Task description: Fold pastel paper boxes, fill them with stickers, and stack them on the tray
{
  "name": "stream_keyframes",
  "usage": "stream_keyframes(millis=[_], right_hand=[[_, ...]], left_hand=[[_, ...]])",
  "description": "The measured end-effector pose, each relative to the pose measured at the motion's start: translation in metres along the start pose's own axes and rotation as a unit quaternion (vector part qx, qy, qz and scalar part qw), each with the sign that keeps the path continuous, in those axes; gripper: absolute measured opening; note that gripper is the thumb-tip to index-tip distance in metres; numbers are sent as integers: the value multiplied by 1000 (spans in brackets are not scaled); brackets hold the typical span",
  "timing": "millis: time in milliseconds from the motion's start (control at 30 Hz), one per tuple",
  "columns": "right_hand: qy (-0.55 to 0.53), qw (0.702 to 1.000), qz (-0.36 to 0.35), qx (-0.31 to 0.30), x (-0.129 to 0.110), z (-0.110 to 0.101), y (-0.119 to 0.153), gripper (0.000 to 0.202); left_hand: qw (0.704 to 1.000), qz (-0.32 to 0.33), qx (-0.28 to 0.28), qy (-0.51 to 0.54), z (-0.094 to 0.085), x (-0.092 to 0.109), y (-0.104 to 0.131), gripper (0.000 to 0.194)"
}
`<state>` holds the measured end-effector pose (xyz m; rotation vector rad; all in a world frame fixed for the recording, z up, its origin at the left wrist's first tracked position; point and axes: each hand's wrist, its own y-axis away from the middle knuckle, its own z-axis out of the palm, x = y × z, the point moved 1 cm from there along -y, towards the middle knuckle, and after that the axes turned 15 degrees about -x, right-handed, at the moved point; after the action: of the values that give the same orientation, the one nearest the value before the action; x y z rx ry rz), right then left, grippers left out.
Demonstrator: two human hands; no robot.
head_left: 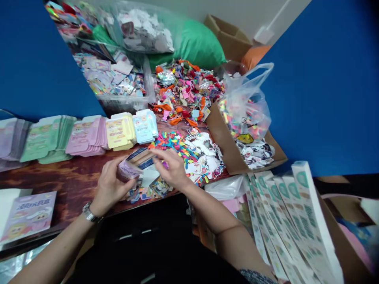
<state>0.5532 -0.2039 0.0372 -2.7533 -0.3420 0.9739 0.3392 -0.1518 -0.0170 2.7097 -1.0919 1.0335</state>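
My left hand [111, 182] is wrapped round a small purple printed carton [128, 170], which it holds tilted above the table's front edge. At the carton's upper side shows a flat dark blue and tan piece [142, 158], perhaps a card. My right hand [170, 167] pinches the right end of that piece between thumb and forefinger. Whether the piece lies inside the carton cannot be made out. Just below the hands is a loose pile of small printed cards [158, 187]. Close beyond the right hand lie small bright coloured bits [170, 142] and white-edged stickers [204, 152].
Flat cartons in several colours [89, 136] line the back left. Behind lie mixed trinkets [189, 88], a clear bin of cards [118, 96] and bags. A cardboard box [220, 138] stands right, with long white printed strips [299, 209] nearer. A larger purple box [29, 217] sits left.
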Motion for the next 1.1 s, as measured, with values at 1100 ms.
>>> stream_keyframes(millis=[1100], right_hand=[[194,927,242,-211,101,-61,65,28]], left_hand=[[999,-12,-37,27,0,2,1,71]])
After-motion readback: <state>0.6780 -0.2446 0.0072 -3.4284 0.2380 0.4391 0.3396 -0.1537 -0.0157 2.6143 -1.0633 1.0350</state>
